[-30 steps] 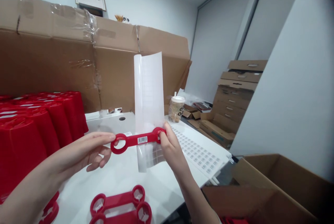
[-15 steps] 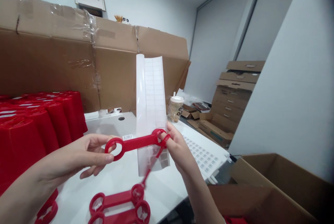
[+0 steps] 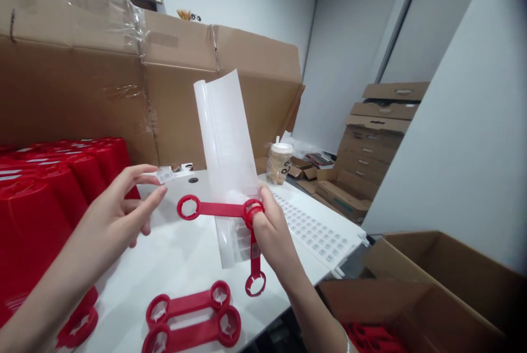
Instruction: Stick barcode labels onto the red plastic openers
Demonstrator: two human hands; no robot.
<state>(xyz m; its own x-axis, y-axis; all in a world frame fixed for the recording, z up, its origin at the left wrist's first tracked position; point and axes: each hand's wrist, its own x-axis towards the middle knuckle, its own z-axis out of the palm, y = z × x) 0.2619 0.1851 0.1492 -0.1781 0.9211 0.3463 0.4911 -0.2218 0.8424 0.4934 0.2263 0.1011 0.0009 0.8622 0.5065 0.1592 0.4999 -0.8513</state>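
**Right hand** (image 3: 269,229): closed around the ring ends of two red plastic double-ring handle straps (image 3: 218,209) and the lower part of a translucent curled label-backing sheet (image 3: 226,133).
- One strap runs level, out to the left of the grip.
- The other strap hangs straight down from the grip, with its free ring lowest.
- The sheet stands upright above the grip, and its foot shows below it.

**Left hand** (image 3: 119,207): well left of the straps and clear of them. A small white barcode sticker (image 3: 165,175) is held at its fingertips, and the other fingers are loosely spread.

**Below the right-hand grip:** two more red double-ring straps (image 3: 193,317) lie side by side on the white tabletop (image 3: 181,254).

**Right of the grip:** a flat white sheet of printed labels (image 3: 313,227) lies on the tabletop. An open brown cardboard box (image 3: 432,281) stands further right and lower.

**Beyond the grip:** a lidded paper drink cup (image 3: 279,162) stands in front of a taped brown cardboard wall (image 3: 82,84).

**Left of the left hand:** stacked red plastic buckets (image 3: 37,199).
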